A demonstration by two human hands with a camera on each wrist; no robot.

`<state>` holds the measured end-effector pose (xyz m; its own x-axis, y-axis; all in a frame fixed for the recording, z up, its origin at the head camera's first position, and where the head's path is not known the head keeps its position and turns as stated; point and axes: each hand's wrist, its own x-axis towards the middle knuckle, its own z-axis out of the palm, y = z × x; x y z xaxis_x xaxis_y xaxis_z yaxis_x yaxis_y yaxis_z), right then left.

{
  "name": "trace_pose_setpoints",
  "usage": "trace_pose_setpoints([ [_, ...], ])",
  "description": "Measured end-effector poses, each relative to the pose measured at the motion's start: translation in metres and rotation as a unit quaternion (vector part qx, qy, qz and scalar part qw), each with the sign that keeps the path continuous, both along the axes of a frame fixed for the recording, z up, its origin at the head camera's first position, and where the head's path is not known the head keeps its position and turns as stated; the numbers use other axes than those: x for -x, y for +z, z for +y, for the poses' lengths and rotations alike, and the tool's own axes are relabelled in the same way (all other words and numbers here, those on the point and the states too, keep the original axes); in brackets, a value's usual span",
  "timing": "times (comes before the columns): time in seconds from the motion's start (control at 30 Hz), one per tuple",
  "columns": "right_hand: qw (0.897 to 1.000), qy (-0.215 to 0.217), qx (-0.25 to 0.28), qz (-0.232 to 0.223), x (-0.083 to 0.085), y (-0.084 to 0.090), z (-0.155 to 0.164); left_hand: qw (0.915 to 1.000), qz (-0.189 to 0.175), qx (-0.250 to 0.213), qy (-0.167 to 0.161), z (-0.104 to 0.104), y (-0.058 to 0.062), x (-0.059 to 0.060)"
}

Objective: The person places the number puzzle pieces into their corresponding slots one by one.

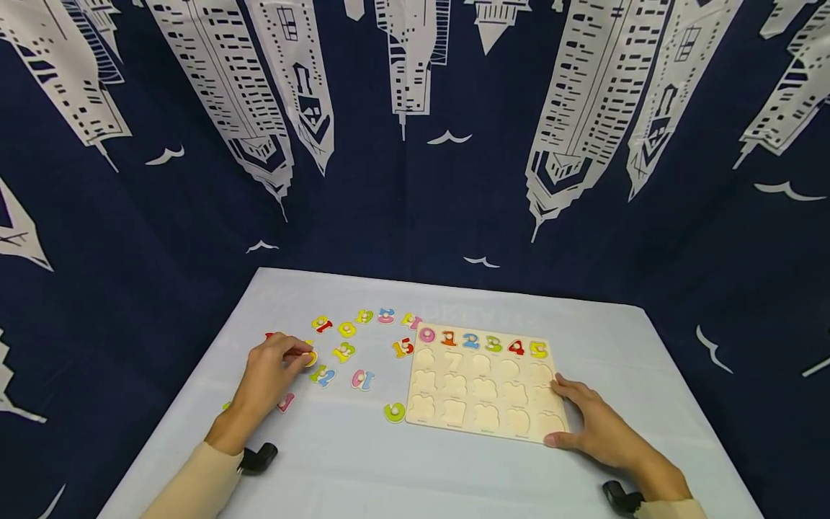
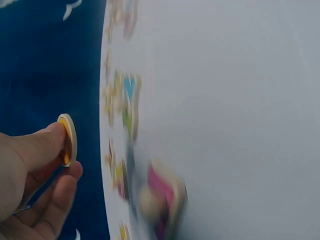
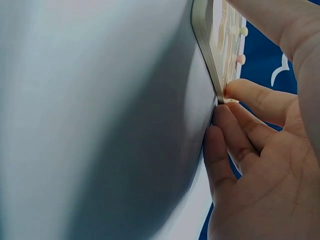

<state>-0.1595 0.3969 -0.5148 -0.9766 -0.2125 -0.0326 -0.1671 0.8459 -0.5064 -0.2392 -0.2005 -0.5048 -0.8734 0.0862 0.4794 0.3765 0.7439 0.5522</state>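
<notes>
My left hand (image 1: 275,367) pinches a rounded yellow-orange number piece (image 2: 67,140) between thumb and fingertips, above the loose pieces; which number it shows I cannot tell. On the right of the table lies a pale wooden number puzzle board (image 1: 467,389). Its top row holds the coloured 0 to 5, while the lower rows are bare recesses. My right hand (image 1: 599,425) holds the board at its right side, thumb by the lower right corner and fingers along the right edge. In the right wrist view the fingertips (image 3: 235,90) touch the board's edge.
Loose number pieces lie left of the board, among them a green-and-blue 12 (image 1: 322,375), a pink-and-blue piece (image 1: 362,380), a red-and-orange 15 (image 1: 403,348) and a green piece (image 1: 394,412) by the board's lower left corner. Beyond the white table (image 1: 363,461) hangs a dark blue skyline cloth (image 1: 402,202).
</notes>
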Motion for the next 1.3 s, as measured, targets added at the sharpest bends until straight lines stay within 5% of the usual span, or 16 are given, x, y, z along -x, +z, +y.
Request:
trace_pose_setpoints([
  [0.57, 1.0, -0.001, -0.009, -0.001, 0.0, 0.002, -0.001, 0.9943, -0.031, -0.035, -0.096, 0.086, 0.006, 0.021],
  [0.83, 1.0, -0.001, -0.016, 0.007, 0.0, -0.001, 0.0, 0.9867, -0.055, 0.001, -0.153, 0.128, 0.006, 0.041],
  [1.3, 1.0, -0.001, 0.004, -0.004, 0.001, -0.002, 0.003, 0.958, -0.097, 0.076, -0.259, 0.182, -0.004, 0.073],
])
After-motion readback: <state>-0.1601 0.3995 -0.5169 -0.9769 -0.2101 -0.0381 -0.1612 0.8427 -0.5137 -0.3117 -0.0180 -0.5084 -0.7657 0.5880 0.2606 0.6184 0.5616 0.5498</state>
